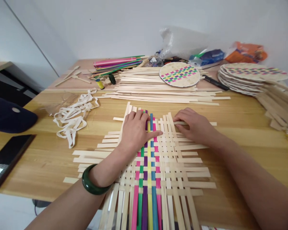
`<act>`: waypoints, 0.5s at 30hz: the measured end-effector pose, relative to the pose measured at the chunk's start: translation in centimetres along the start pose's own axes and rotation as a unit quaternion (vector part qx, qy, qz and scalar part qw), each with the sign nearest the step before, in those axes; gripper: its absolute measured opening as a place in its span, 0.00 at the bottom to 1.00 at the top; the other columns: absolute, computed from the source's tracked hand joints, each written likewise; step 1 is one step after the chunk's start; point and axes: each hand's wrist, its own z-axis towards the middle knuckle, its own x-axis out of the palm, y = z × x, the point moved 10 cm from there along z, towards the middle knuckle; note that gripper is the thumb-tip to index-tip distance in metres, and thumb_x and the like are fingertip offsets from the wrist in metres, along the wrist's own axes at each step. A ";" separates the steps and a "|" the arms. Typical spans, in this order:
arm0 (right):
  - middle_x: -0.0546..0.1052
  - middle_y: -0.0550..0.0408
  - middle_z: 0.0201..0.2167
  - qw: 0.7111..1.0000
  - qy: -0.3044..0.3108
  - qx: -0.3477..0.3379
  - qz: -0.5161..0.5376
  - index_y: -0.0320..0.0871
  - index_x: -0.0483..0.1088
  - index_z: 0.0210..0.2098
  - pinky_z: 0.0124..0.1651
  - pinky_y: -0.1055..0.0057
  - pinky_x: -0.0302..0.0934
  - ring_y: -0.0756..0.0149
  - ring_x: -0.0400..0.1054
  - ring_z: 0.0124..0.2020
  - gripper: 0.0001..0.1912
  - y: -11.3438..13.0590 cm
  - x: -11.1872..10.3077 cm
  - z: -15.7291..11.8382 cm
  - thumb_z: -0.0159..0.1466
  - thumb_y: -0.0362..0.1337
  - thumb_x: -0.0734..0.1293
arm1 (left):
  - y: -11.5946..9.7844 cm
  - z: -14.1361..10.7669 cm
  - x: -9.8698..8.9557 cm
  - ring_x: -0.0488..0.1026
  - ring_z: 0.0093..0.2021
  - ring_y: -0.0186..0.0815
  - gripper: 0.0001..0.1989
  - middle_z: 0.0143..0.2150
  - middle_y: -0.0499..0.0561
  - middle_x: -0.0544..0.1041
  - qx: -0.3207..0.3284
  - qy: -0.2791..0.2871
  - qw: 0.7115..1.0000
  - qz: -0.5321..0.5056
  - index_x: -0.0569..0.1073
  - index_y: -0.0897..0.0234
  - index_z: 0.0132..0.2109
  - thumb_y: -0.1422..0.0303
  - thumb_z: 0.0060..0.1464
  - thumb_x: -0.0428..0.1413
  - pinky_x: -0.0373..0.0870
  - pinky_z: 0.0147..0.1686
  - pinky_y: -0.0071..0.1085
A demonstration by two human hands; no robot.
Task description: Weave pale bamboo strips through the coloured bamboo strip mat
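Note:
A woven mat [166, 166] of pale flat strips lies on the table, with pink, green, purple, yellow and blue strips running lengthwise through its middle. My left hand [136, 129] lies over the far left part of the weave, thumb stretched out to the right across the coloured strips and fingers resting on the far ends. At the far right edge, my right hand [192, 126] pinches a pale crosswise strip [180, 123] between thumb and fingers; its end sticks out to the right past the hand. Loose strip ends fan out on both sides and toward me.
Spare pale strips [144, 88] and coloured strips [117, 64] lie behind the mat. Round woven fans [180, 74] are there, several stacked [242, 78] at right. White ribbon [73, 116], a yellow thread spool [100, 84], a phone [7, 159] and a dark cap [12, 115] are at left.

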 end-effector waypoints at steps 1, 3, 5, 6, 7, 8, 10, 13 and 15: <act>0.76 0.52 0.34 1.000 0.009 0.001 0.010 0.44 0.68 0.34 0.42 0.63 0.61 0.58 0.66 0.41 0.06 0.0 0.1 0.0 0.60 0.30 0.61 | -0.1 0.0 0.0 0.67 0.47 0.49 0.31 0.45 0.57 0.73 0.002 0.000 1.000 0.002 0.73 0.65 0.44 0.42 0.46 0.60 0.65 0.51 0.46; 0.76 0.52 0.34 0.999 0.024 0.002 0.026 0.44 0.68 0.34 0.42 0.62 0.61 0.58 0.66 0.41 0.05 -0.1 0.2 0.1 0.60 0.31 0.62 | -0.3 0.0 0.1 0.67 0.47 0.49 0.30 0.44 0.57 0.74 0.007 0.000 1.000 0.002 0.73 0.65 0.44 0.42 0.46 0.60 0.66 0.51 0.46; 0.76 0.51 0.34 0.999 0.031 0.006 0.031 0.44 0.68 0.34 0.42 0.62 0.61 0.57 0.66 0.41 0.05 -0.2 0.3 0.1 0.60 0.31 0.62 | -0.4 0.0 0.1 0.67 0.47 0.49 0.30 0.45 0.57 0.74 0.009 0.000 1.000 -0.004 0.74 0.65 0.44 0.43 0.46 0.61 0.67 0.50 0.46; 0.76 0.51 0.35 0.999 0.030 0.009 0.027 0.44 0.69 0.35 0.43 0.62 0.62 0.57 0.67 0.42 0.05 -0.3 0.3 0.1 0.60 0.32 0.61 | -0.3 0.0 0.0 0.68 0.48 0.50 0.30 0.45 0.57 0.74 0.006 0.000 1.000 -0.013 0.74 0.65 0.44 0.43 0.46 0.61 0.67 0.51 0.46; 0.76 0.51 0.36 0.999 0.028 0.011 0.021 0.44 0.69 0.35 0.43 0.61 0.62 0.57 0.67 0.42 0.06 -0.3 0.3 0.1 0.60 0.32 0.61 | -0.1 0.0 -0.2 0.68 0.48 0.50 0.30 0.45 0.57 0.74 -0.002 0.000 1.000 -0.029 0.74 0.65 0.45 0.44 0.47 0.62 0.67 0.52 0.47; 0.76 0.50 0.37 1.000 0.025 0.012 0.013 0.44 0.69 0.36 0.43 0.61 0.62 0.57 0.67 0.43 0.06 -0.3 0.3 0.1 0.61 0.32 0.61 | 0.3 0.0 -0.5 0.69 0.49 0.49 0.29 0.46 0.57 0.74 -0.013 0.002 0.998 -0.057 0.74 0.64 0.46 0.45 0.48 0.62 0.67 0.52 0.46; 0.76 0.50 0.38 1.000 0.021 0.016 -0.002 0.44 0.69 0.38 0.43 0.61 0.63 0.56 0.67 0.44 0.07 -0.5 0.4 0.0 0.61 0.32 0.61 | 1.5 0.0 -1.4 0.71 0.50 0.46 0.26 0.48 0.56 0.74 -0.040 0.000 0.990 -0.133 0.74 0.63 0.49 0.48 0.52 0.60 0.69 0.52 0.44; 0.76 0.49 0.38 0.999 0.020 0.026 -0.023 0.44 0.69 0.37 0.43 0.60 0.64 0.56 0.68 0.43 0.07 -1.0 0.4 0.0 0.61 0.32 0.61 | 3.8 -0.4 -3.4 0.72 0.52 0.43 0.19 0.52 0.54 0.73 -0.065 -0.010 0.979 -0.191 0.75 0.60 0.48 0.53 0.57 0.57 0.70 0.53 0.42; 0.77 0.49 0.37 0.999 0.023 0.029 -0.029 0.45 0.70 0.36 0.43 0.60 0.64 0.56 0.69 0.42 0.07 -1.4 0.2 -0.1 0.61 0.34 0.61 | 5.2 -0.9 -4.7 0.72 0.53 0.45 0.20 0.53 0.55 0.73 -0.068 -0.013 0.985 -0.156 0.75 0.60 0.49 0.52 0.56 0.58 0.69 0.55 0.45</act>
